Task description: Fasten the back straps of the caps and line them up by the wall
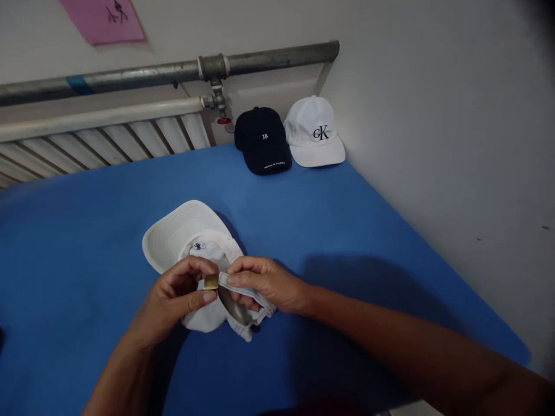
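A white baseball cap (188, 234) lies upside down on the blue table, its brim pointing to the upper left and its inside showing. My left hand (173, 294) pinches a brass-coloured buckle (211, 282) at the back of the cap between thumb and fingers. My right hand (264, 283) grips the white strap (238, 286) just right of the buckle, thumb on top. The strap's end is at or in the buckle; I cannot tell which. Part of the cap's crown is hidden behind my hands.
A black cap (260, 138) and a white cap (314, 133) with dark letters sit at the table's (95, 231) back right corner. Behind stand a radiator (104, 141) and a metal pipe (143, 75) with a valve. A wall (446, 133) runs along the right side.
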`<state>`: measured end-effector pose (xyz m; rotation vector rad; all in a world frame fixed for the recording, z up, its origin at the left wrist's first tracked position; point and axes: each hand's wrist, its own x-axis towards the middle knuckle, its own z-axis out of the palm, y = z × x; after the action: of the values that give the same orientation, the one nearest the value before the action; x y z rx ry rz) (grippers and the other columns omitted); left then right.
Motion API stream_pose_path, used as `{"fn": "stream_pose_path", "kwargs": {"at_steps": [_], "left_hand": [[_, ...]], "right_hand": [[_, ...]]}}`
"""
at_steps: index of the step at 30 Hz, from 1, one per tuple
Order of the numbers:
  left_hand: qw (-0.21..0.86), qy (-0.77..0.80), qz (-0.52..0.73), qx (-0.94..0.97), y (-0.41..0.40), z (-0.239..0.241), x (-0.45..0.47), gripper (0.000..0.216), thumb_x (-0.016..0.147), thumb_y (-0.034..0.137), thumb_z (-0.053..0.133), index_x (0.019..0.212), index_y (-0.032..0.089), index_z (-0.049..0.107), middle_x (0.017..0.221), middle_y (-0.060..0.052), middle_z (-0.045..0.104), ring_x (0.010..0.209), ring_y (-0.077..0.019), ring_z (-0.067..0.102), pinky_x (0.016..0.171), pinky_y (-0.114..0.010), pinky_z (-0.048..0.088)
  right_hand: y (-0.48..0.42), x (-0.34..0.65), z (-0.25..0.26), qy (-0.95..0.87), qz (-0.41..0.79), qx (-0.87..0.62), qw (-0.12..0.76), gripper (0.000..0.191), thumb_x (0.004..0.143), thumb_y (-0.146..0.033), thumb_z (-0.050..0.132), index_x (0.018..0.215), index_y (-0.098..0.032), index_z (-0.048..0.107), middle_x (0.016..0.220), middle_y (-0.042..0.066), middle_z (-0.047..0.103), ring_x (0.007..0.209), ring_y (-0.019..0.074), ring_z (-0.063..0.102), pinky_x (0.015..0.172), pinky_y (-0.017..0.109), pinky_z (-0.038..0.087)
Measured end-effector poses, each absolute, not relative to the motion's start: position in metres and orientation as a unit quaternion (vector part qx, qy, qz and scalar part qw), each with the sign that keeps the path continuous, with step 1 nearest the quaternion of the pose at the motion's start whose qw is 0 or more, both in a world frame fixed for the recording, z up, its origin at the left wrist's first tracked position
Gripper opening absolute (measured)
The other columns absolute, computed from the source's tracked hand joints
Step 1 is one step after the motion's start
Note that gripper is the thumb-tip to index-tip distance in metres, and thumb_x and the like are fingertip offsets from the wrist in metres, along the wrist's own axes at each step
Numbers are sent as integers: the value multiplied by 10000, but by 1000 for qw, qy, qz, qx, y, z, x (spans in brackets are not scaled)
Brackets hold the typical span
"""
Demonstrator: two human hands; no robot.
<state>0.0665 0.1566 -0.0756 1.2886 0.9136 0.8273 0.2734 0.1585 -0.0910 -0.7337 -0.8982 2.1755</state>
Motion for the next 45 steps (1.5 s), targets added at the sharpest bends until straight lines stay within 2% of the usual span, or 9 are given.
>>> {"fn": "stream_pose_path", "kwargs": {"at_steps": [2, 10, 15, 21, 27, 34, 39, 45], "left_hand": [[644, 379, 360, 559, 157, -76, 66, 209, 746, 211, 770, 920, 252, 663, 923, 1, 636, 841, -134, 610, 759, -225, 519], [661, 359, 365, 549, 158, -76, 66, 200, 759, 174, 756, 912, 252, 653, 881, 19, 646, 789, -91, 605, 723, -163, 502], [643, 362, 372, 563, 157, -77, 64, 129, 794, 229, 728, 908, 238, 668, 899, -3, 638, 843, -121, 601, 763, -195, 505], [645, 335, 377, 574, 157, -77, 64, 186, 777, 276, 743, 949, 240, 681, 920, -24, 636, 866, -147, 602, 767, -222, 517], [644, 346, 380, 567, 157, -79, 62, 70, 834, 215, 681, 895, 247, 694, 880, -2, 637, 830, -122, 606, 750, -200, 512], [649, 356, 365, 565, 159, -78, 64, 13, 820, 226, 702, 822, 218, 712, 802, -9, 645, 767, -115, 600, 701, -190, 503], [669, 349, 374, 539, 160, -73, 72, 56, 775, 242, 745, 766, 191, 724, 739, -13, 642, 693, -113, 596, 642, -195, 507], [672, 378, 394, 499, 159, -70, 78, 94, 712, 239, 788, 710, 167, 728, 721, -25, 629, 674, -122, 591, 621, -203, 509]], "right_hand": [[159, 274, -90, -349, 830, -277, 335, 149, 775, -281, 685, 752, -164, 596, 579, -55, 618, 380, 31, 459, 355, 148, 337], [157, 273, -94, -348, 836, -263, 332, 121, 776, -263, 680, 766, -165, 611, 547, -58, 610, 364, 33, 460, 350, 145, 337], [160, 275, -94, -341, 854, -241, 311, 126, 752, -258, 700, 764, -160, 621, 557, -48, 623, 367, 38, 479, 346, 138, 366], [163, 274, -98, -338, 872, -218, 281, 145, 738, -266, 719, 796, -158, 641, 579, -35, 644, 378, 51, 512, 342, 138, 393], [166, 275, -98, -353, 875, -217, 252, 162, 734, -256, 732, 830, -148, 660, 604, -29, 651, 391, 46, 521, 366, 137, 410], [171, 280, -101, -360, 888, -180, 221, 173, 739, -253, 741, 828, -133, 654, 545, -45, 591, 402, 44, 503, 389, 138, 402], [173, 280, -100, -351, 901, -163, 193, 165, 734, -238, 735, 818, -132, 641, 526, -53, 575, 390, 46, 492, 386, 148, 404], [170, 278, -96, -358, 885, -196, 224, 100, 740, -215, 709, 779, -149, 644, 530, -59, 575, 398, 40, 505, 389, 135, 417]]}}
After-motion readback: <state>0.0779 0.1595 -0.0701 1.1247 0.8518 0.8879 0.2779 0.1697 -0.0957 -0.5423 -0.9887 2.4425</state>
